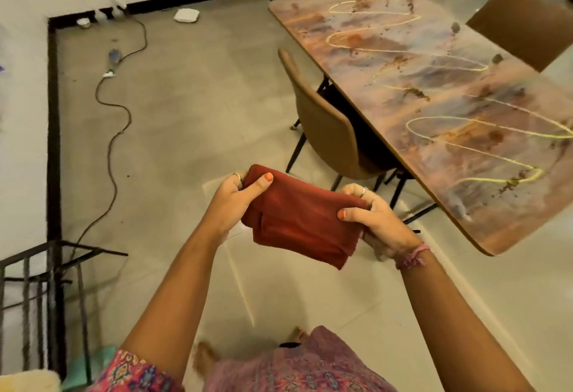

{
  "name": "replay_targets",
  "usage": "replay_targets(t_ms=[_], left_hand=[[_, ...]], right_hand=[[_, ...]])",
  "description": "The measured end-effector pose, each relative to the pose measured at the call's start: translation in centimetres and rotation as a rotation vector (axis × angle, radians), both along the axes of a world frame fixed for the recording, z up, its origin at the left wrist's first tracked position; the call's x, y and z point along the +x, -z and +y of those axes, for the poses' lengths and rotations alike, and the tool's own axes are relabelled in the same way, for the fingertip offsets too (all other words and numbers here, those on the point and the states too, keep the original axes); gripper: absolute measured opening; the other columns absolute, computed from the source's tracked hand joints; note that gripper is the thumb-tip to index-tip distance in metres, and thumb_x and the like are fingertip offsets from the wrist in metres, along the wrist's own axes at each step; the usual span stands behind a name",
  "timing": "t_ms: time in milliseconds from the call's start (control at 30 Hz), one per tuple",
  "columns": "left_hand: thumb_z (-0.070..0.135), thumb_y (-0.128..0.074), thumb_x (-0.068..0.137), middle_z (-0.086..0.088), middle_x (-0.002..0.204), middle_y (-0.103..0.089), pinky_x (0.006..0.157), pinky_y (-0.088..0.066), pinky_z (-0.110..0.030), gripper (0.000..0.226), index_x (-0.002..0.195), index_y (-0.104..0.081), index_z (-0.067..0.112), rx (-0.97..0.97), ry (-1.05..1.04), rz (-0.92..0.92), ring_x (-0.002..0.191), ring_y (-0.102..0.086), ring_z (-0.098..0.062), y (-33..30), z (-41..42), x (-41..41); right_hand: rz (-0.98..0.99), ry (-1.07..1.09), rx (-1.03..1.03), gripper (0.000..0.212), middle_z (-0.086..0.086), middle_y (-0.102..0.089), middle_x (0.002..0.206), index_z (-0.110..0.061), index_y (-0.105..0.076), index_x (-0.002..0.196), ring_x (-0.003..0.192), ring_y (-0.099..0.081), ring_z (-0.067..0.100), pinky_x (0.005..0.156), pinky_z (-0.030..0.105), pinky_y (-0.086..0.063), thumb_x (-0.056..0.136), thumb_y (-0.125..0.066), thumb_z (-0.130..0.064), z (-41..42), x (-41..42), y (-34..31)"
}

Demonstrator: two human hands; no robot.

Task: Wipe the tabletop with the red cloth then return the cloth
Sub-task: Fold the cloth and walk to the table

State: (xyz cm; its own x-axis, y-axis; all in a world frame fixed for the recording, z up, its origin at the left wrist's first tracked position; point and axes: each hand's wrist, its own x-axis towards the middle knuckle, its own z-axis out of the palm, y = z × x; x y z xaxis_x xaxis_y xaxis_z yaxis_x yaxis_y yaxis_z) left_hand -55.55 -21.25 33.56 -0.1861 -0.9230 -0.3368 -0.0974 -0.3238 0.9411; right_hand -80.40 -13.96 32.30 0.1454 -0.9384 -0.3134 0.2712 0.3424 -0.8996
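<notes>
Folded cloth (pixel 297 218) held in air over floor, centre frame. Left hand (pixel 232 202) fingers pinch its 9 o'clock end; right hand (pixel 378 218) fingers pinch 3 o'clock end. Stained tabletop (pixel 434 106) at 2 o'clock, apart from cloth; chair (pixel 322 125) beside it.

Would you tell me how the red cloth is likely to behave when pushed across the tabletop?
The cloth looks soft and floppy: it sags in folds between both hands. It probably bunches when pushed. Likely light, since fingertip grips hold it.
</notes>
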Motion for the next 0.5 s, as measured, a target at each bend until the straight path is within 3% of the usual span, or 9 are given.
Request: replay_targets(t_ms=[100,200,267,300,433,500], left_hand=[[0.039,-0.07,0.082,0.011,0.083,-0.074,0.057,-0.05,-0.011,0.022,0.095,-0.065,0.022,0.039,0.091,0.002,0.078,-0.069,-0.003,0.1,-1.1,-5.4],[0.033,-0.068,0.085,0.011,0.08,-0.074,0.055,-0.049,-0.011,0.016,0.094,-0.066,0.02,0.059,0.239,0.0,0.074,-0.069,-0.002,-0.1,-1.7,-10.1],[0.032,-0.067,0.086,0.009,0.082,-0.074,0.056,-0.05,-0.012,0.012,0.091,-0.068,0.021,0.049,0.372,-0.028,0.075,-0.07,-0.004,-0.1,-2.2,-13.2],[0.032,-0.068,0.086,0.008,0.083,-0.074,0.058,-0.051,-0.014,0.011,0.09,-0.069,0.022,0.04,0.407,-0.04,0.077,-0.07,-0.005,0.0,-2.4,-13.9],[0.039,-0.071,0.081,0.003,0.089,-0.075,0.071,-0.057,-0.029,0.024,0.096,-0.072,0.02,0.018,0.592,-0.118,0.085,-0.071,-0.013,1.0,-3.9,-19.5],[0.041,-0.072,0.08,0.003,0.088,-0.075,0.065,-0.056,-0.026,0.022,0.091,-0.073,0.023,0.005,0.66,-0.108,0.082,-0.071,-0.013,1.4,-4.7,-22.1]], right_hand=[[-0.059,-0.013,0.079,0.045,0.006,-0.068,0.103,-0.014,-0.06,0.114,0.089,-0.069,0.018,0.067,0.027,-0.057,0.072,-0.064,0.003,0.9,-4.6,0.1],[-0.134,-0.029,0.162,0.053,0.009,-0.062,0.129,-0.014,-0.054,0.134,0.109,-0.064,0.027,0.08,0.036,-0.058,0.082,-0.061,-0.01,2.0,-8.4,0.3],[-0.126,0.02,0.22,0.045,0.013,-0.061,0.129,-0.015,-0.061,0.127,0.113,-0.062,0.029,0.092,0.039,-0.054,0.083,-0.061,-0.022,2.6,-10.4,0.5],[-0.101,0.025,0.254,0.041,0.013,-0.064,0.125,-0.016,-0.066,0.121,0.109,-0.064,0.027,0.091,0.037,-0.054,0.081,-0.062,-0.026,2.5,-10.5,0.6],[-0.048,0.077,0.308,0.023,0.008,-0.073,0.101,-0.02,-0.075,0.1,0.087,-0.071,0.02,0.072,0.029,-0.057,0.077,-0.075,-0.018,3.1,-13.2,1.2],[-0.058,0.122,0.295,0.027,0.007,-0.073,0.098,-0.018,-0.072,0.103,0.083,-0.071,0.019,0.071,0.029,-0.058,0.076,-0.071,-0.014,3.5,-14.6,1.4]])
